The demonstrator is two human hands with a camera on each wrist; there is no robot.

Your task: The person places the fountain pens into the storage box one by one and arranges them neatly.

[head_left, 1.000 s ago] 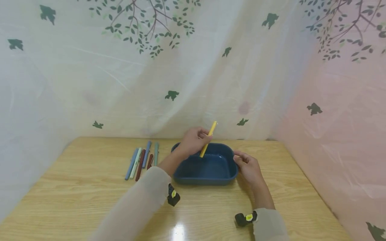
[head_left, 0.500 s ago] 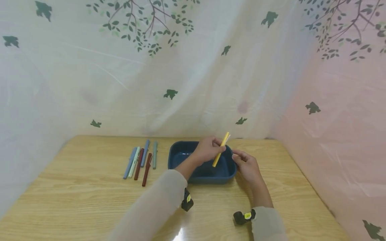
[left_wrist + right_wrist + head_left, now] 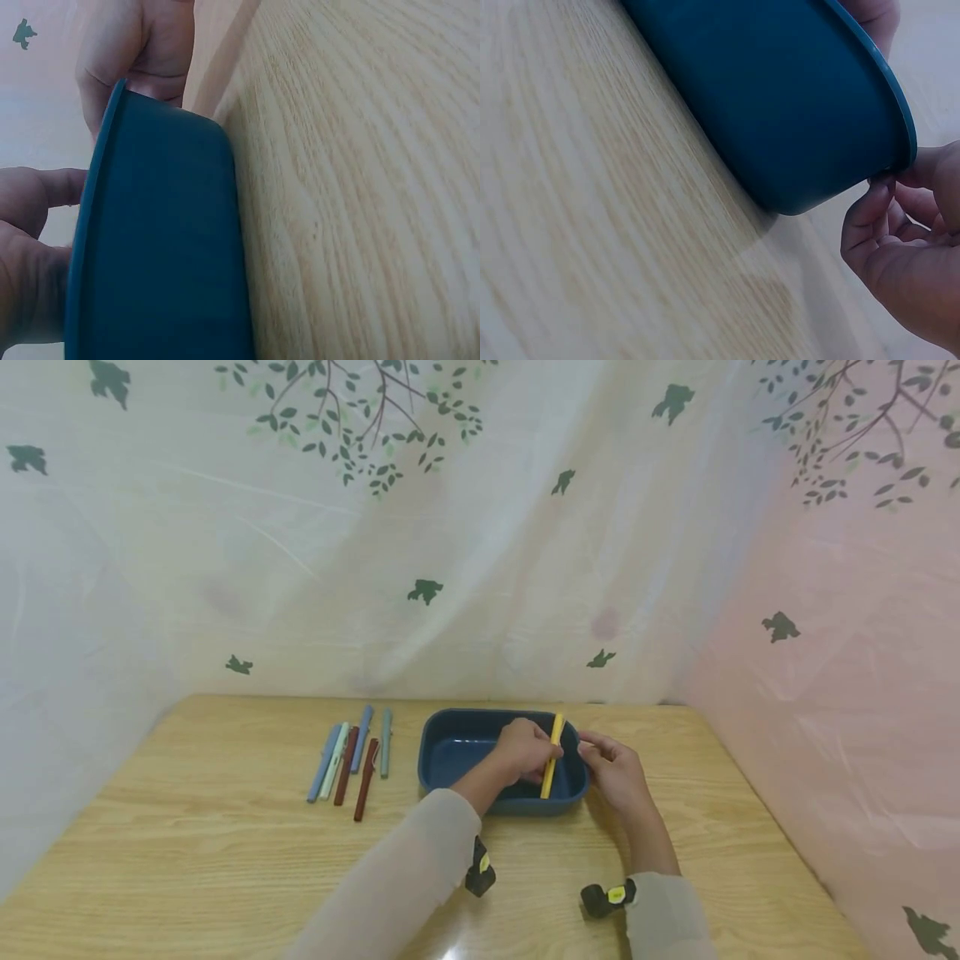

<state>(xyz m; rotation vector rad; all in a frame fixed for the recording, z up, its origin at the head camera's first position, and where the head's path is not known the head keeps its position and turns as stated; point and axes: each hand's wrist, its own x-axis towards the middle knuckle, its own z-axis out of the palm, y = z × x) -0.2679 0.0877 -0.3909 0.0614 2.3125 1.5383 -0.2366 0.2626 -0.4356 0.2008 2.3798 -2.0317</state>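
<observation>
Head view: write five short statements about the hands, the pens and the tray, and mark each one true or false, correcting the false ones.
1. The left hand holds a yellow pen. True.
2. The right hand grips the blue tray at its right end. True.
3. The tray is tipped over onto its side. False: it stands upright on the table.
4. Six pens lie on the table to the left of the tray. True.
5. Every pen in view is yellow. False: only the held one is; the others are blue, green or dark red.
</observation>
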